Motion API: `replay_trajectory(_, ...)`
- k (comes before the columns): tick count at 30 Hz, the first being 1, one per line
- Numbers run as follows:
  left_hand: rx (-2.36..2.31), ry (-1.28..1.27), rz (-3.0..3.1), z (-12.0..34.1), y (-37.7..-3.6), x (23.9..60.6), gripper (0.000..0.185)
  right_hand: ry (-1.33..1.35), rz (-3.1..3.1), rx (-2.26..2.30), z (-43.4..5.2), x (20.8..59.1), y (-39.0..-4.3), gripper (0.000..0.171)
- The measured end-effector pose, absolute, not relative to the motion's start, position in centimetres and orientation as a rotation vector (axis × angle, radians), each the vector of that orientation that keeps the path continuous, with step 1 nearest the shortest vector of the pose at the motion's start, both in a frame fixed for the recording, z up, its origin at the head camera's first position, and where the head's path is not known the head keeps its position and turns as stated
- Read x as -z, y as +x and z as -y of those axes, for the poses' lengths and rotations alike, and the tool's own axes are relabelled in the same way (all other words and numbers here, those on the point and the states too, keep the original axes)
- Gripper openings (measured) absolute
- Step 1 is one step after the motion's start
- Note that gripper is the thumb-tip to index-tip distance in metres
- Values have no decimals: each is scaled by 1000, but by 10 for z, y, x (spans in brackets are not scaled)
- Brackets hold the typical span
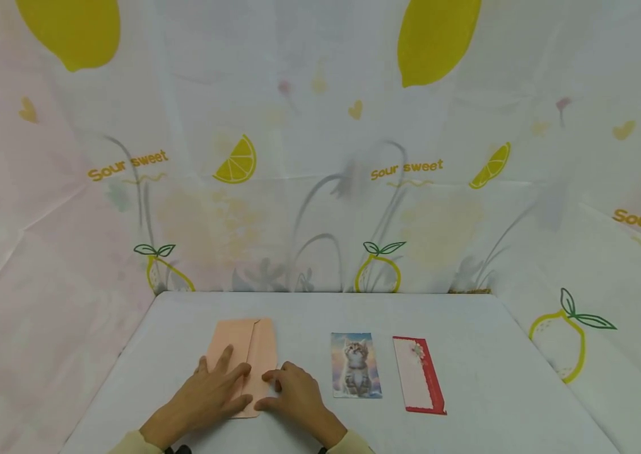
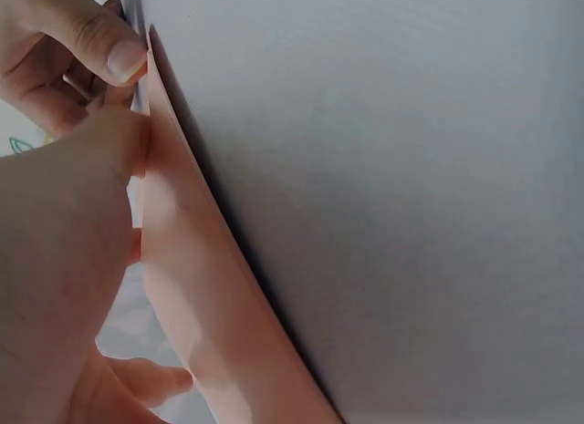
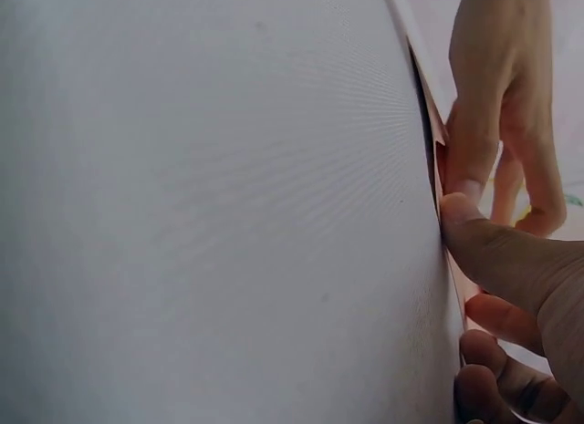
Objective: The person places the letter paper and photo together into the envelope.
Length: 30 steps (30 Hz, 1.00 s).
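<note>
While the envelope [image 1: 243, 359] lies left of the table's [image 1: 496, 391] middle, bare tabletop stays free behind and far right of it. The white table stands in lemon-print curtains [image 1: 320, 157]. The envelope's long axis runs away from the person. The left hand [image 1: 207, 394] presses it flat, fingers straight; the right hand [image 1: 298, 397] pinches its right edge. A cat card [image 1: 356, 366] and red card [image 1: 418, 374] lie rightward.

The left hand [image 1: 207, 391] lies flat, fingers spread and straight (thumb tucked toward the other hand). The right hand [image 1: 298, 397] sits just beside it, fingertips curled and pinching.
</note>
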<state>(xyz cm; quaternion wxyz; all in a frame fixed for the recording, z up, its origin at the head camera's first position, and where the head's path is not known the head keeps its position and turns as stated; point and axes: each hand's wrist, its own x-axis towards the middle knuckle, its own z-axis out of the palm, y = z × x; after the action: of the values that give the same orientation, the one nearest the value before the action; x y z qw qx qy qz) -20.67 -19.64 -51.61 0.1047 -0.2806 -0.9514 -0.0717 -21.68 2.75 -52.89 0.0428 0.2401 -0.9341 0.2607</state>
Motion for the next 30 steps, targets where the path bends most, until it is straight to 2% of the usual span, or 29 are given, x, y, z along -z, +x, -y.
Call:
replay_trajectory(5,194,-819,2811,197,-208,516,34,736,2855,-822,-26,528,-216,53)
replay_trajectory(12,279,-817,2820,201,-210,517,40,719,2855,-805,-26,527,-217,52)
replay_trajectory(22,425,-730,2975,202,-209,512,76,712,2866,-794,-27,526,-216,50)
replay_trajectory(26,451,-659,3023,201,-207,511,84,725,2855,-799,-27,525,-216,50)
replay_trajectory(30,443,-653,3010,200,-207,512,84,733,2847,-800,-28,527,-215,51)
